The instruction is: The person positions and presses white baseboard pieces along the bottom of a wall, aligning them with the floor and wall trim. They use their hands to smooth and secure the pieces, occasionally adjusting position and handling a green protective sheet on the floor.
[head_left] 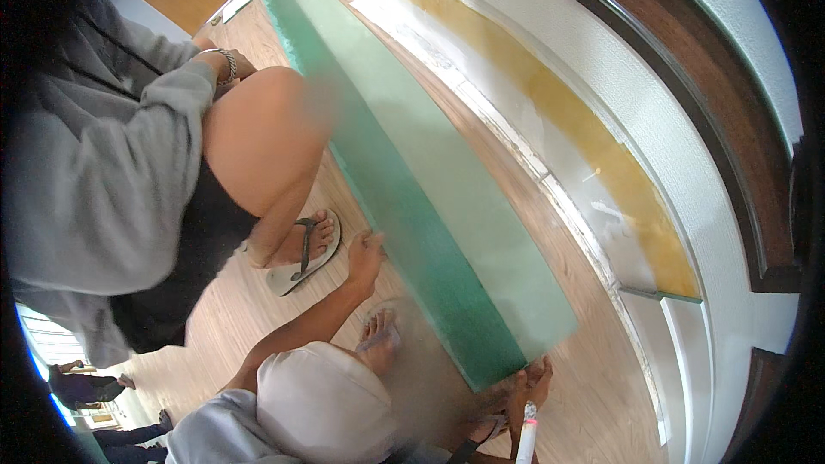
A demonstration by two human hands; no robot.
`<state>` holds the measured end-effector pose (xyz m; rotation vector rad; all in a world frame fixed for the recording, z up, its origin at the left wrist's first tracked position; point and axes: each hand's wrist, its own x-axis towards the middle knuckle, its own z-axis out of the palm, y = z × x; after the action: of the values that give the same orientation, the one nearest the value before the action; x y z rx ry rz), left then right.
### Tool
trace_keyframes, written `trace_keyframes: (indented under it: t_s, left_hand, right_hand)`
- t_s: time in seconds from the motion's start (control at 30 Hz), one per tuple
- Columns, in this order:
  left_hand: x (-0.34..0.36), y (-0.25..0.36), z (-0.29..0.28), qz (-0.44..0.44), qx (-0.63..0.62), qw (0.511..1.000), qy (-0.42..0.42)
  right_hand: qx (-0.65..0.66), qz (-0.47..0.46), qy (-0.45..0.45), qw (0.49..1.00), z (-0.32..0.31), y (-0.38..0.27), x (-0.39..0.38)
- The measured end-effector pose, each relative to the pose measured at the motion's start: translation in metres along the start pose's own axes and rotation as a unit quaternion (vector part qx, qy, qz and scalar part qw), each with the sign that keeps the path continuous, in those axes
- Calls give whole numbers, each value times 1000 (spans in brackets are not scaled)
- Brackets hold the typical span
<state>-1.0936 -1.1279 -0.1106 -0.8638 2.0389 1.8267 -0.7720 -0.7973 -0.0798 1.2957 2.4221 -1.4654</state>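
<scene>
Neither of my hands shows. A lit white cigarette (528,438) juts up from the lower edge, close by; what holds it is out of sight. Ahead lies a long green board (447,163), with a pale broad face and a darker green face beside it. A co-worker in a pale cap (322,391) crouches at its near end. One hand (365,259) of that person touches or nearly touches the dark long side. The other hand (534,380) is at the board's near corner. A second co-worker in a grey hoodie (103,172) squats to the left, with a braceleted hand (236,64) by the knee.
Wood-look floor (232,326) lies under the board and the co-workers' feet in sandals (305,253). Along the right runs a white wall with a yellowish strip (550,94) and dark brown trim (730,77). Farther people (82,387) appear at lower left.
</scene>
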Motion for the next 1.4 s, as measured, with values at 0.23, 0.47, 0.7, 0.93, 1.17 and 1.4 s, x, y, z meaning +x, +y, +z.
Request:
trace_keyframes:
  t_s: [0.23,0.47,0.7,0.93,1.17,1.4]
  left_hand:
    - [-23,19,22,109,160,979,57]
    - [-21,41,14,447,575,685,-34]
    - [-4,34,14,399,637,653,-96]
    - [-8,35,11,409,629,652,-106]
    - [60,97,29,464,563,681,-61]
    - [123,110,35,335,614,714,-26]
  right_hand:
    - [-406,-413,-195,792,17,-26,4]
    - [-500,-370,-236,747,14,-39,4]
    - [-589,-385,-158,693,19,-29,7]
    - [-423,-347,-196,814,31,-19,-7]
    - [-392,-367,-223,813,26,-17,-2]
    - [-423,-378,-206,797,30,-15,0]
